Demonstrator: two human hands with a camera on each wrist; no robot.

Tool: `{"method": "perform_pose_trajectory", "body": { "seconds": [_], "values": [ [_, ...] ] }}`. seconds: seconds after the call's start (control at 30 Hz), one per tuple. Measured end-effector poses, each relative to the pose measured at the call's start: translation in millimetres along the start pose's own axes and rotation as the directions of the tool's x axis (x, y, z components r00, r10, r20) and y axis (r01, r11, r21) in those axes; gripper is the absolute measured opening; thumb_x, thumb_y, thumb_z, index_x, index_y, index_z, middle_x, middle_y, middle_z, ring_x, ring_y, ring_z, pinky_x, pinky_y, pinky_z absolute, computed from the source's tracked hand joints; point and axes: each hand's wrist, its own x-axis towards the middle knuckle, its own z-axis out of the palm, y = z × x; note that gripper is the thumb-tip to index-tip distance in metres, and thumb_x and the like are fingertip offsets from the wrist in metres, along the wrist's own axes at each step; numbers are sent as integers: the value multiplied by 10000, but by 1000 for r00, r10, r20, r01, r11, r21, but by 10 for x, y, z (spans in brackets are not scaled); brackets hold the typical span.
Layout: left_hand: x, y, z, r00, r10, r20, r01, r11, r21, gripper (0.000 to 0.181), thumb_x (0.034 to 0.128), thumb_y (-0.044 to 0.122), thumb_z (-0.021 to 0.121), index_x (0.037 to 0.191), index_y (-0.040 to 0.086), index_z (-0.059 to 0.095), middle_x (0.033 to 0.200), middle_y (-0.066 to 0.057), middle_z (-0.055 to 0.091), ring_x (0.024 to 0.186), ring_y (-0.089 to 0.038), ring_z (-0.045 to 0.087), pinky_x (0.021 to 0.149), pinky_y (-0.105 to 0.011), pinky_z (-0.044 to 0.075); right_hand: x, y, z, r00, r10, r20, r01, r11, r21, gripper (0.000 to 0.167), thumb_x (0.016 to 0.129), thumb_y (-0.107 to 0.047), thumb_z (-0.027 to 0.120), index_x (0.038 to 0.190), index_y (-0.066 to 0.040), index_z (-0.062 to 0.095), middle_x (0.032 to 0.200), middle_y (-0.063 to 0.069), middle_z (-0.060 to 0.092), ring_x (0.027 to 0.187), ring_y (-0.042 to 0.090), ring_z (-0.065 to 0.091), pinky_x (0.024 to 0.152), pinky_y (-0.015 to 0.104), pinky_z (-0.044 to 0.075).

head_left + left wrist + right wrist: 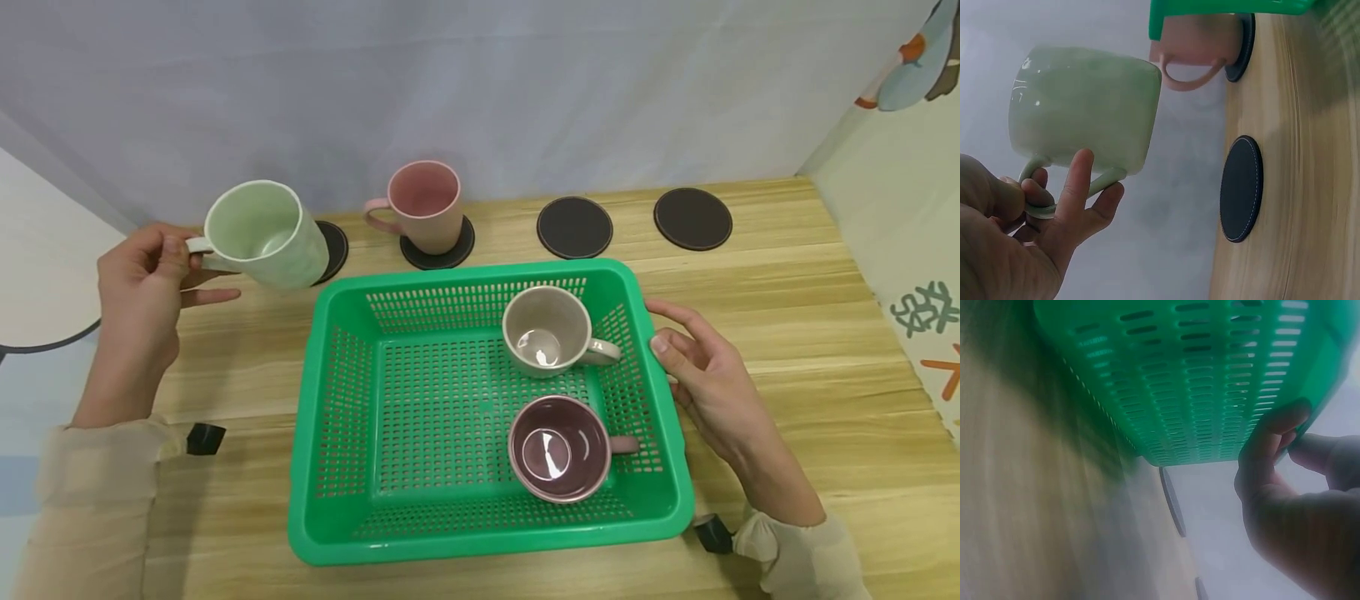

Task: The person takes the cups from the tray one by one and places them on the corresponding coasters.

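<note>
Over the worktop's (pixel 787 300) middle, the right hand (pixel 708 379) pinches the green basket (pixel 487 546) by its right rim (pixel 670 433). Near the back left corner, the left hand (pixel 142 287), fingers curled, holds the pale green mug (pixel 300 254) raised by its handle (pixel 1107 179); the step is probably transfer between basket and coaster (pixel 336 246), next needing steady lowering.

**Clear head view, hazy right wrist**

The head view is bright and mostly sharp, its light diffuse. Glare pools inside the grey mug (pixel 546 329) and the purple mug (pixel 558 450), and soft shadows fall on the tabletop (pixel 795 350). The left-wrist picture is dimmer, with small white highlights on the green mug (pixel 1085 106). The right-wrist picture looks milky and blurred, the fingers (pixel 1260 453) dark against pale backlight.
</note>
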Motion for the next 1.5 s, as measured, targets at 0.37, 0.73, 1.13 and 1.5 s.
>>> {"method": "perform_pose_trajectory", "body": {
  "seconds": [0.37,0.73,1.13,1.5],
  "values": [
    [107,-131,21,1000,-23,-19,23,1000,-10,238,1051,197,554,1054,5,694,1080,-67,574,842,-120,799,637,-301,649,-12,9,-12,1000,2,0,-2,1000,2,451,1103,-57,486,1549,-101,425,1006,-14,716,824,81,742,693,268,655],
    [181,-229,8,996,-25,-80,28,999,30,259,1076,206,495,1031,27,677,1085,-63,586,839,-95,790,650,-270,646,-18,2,-17,1000,-14,1,14,1000,0,448,1105,-43,473,1547,-90,422,1029,-9,721,839,86,747,701,278,657],
    [431,-372,-53,991,-73,-116,82,994,74,268,1096,223,450,1027,50,643,1028,-38,594,767,-85,775,623,-259,644,-21,11,-30,1000,-14,2,14,1000,-2,448,1105,-41,470,1548,-93,421,1034,-9,720,831,83,742,691,273,656],
    [624,-528,-139,991,-95,-91,101,993,59,276,1102,187,438,994,57,657,966,-21,635,723,-96,779,578,-267,637,-7,12,-16,1000,-28,9,29,1000,-4,457,1106,-33,459,1558,-85,407,1035,-9,718,835,84,744,692,272,655]
  ]
}}
